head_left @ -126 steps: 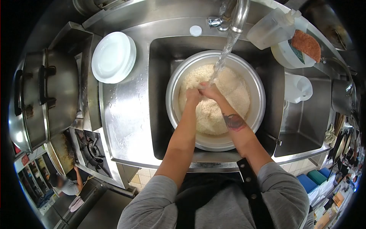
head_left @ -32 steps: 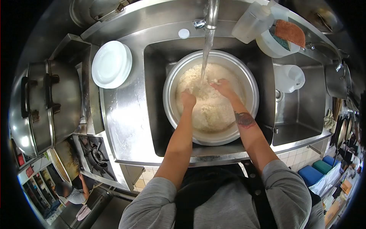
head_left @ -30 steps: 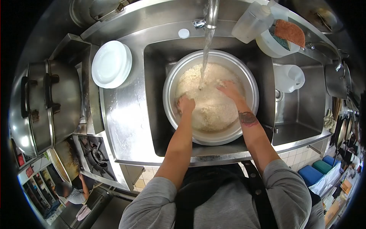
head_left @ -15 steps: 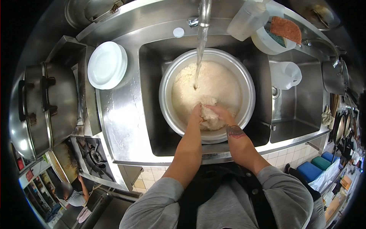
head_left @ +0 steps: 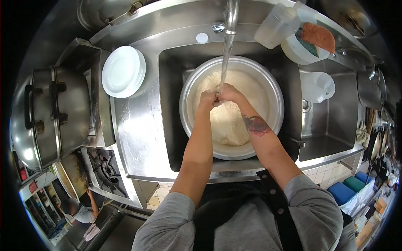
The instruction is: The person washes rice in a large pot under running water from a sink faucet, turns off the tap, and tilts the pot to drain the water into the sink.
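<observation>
the left hand (head_left: 208,98) and right hand (head_left: 230,93) have moved from the near side of the pot (head_left: 277,104) to its middle, where they meet just by the foot of the water (head_left: 226,52) running from the tap (head_left: 231,19). half a second ago they were cupped around a heap near the front wall; now that pale grain (head_left: 228,127) lies free as a mound between the forearms, touched by neither palm. the work seems to have shifted to the spot where the stream lands, with the near part left loose for the moment. both grips look narrow, fingers curled inward and knuckles close together, but one cannot tell whether they close on any grain. the grain sits in the pot, partly under cloudy water, and the pot stands in the sink (head_left: 171,125), beside the counter (head_left: 138,138) with the plates (head_left: 120,71).
</observation>
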